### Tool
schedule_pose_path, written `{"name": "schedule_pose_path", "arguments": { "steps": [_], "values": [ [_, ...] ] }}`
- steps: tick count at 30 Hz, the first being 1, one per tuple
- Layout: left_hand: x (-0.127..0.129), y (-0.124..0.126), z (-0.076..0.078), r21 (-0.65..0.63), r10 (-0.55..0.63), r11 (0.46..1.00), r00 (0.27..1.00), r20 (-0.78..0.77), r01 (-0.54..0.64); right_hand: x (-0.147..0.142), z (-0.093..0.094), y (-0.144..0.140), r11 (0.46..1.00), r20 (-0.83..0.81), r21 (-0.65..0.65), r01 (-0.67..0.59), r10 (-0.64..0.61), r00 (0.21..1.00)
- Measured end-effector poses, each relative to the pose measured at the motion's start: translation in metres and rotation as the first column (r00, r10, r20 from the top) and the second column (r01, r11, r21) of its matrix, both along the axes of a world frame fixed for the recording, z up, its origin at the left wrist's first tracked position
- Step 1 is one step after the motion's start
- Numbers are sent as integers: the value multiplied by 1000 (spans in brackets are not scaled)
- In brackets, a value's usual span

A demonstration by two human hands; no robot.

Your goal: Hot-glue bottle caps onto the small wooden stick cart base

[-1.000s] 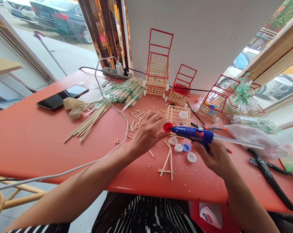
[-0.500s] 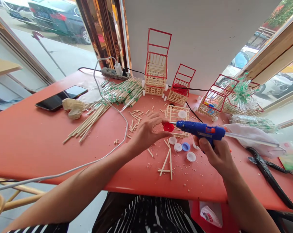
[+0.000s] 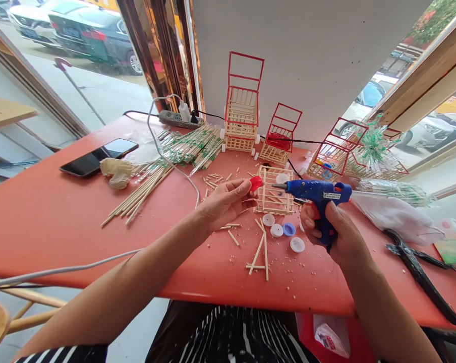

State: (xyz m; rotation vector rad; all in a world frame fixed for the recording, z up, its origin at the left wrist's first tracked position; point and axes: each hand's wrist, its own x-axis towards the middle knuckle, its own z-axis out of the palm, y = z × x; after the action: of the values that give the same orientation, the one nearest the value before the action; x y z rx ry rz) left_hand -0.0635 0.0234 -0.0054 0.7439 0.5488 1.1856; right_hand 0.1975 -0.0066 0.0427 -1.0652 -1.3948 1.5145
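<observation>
Between the thumb and fingers of my left hand (image 3: 230, 200) is a red bottle cap (image 3: 255, 183), tilted on its edge. My right hand (image 3: 336, 229) grips a blue hot glue gun (image 3: 315, 191) by its handle. The nozzle points left, a short gap from the cap. Behind and below the nozzle lies a small stick frame (image 3: 264, 205) with a white cap (image 3: 282, 178) on it. Nearer to me rest several white caps (image 3: 297, 245) and a blue cap (image 3: 289, 229), beside a few loose sticks (image 3: 266, 257).
Finished stick carts with red handles, one tall (image 3: 243, 108), stand along the wall. Stick bundles (image 3: 197, 143), a phone (image 3: 118, 147) and a power strip (image 3: 171, 119) lie left. Black-handled cutters (image 3: 417, 269) lie right. A white cable (image 3: 99, 263) runs under my left arm.
The red cap has turned from face-on to edge-on and moved up slightly left. The glue gun has drawn back to the right, away from the cap, and rolled so its handle shows.
</observation>
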Motion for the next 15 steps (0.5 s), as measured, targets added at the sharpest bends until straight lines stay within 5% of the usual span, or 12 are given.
{"name": "schedule_pose_path", "arguments": {
  "steps": [6,15],
  "values": [
    [0,-3,8,-105,7,994,999,-33,-11,3,-3,-2,998,96,49,43,-47,994],
    [0,-2,2,-68,-9,998,999,-51,6,2,-3,-5,963,291,263,-60,-20,956]
  ]
}}
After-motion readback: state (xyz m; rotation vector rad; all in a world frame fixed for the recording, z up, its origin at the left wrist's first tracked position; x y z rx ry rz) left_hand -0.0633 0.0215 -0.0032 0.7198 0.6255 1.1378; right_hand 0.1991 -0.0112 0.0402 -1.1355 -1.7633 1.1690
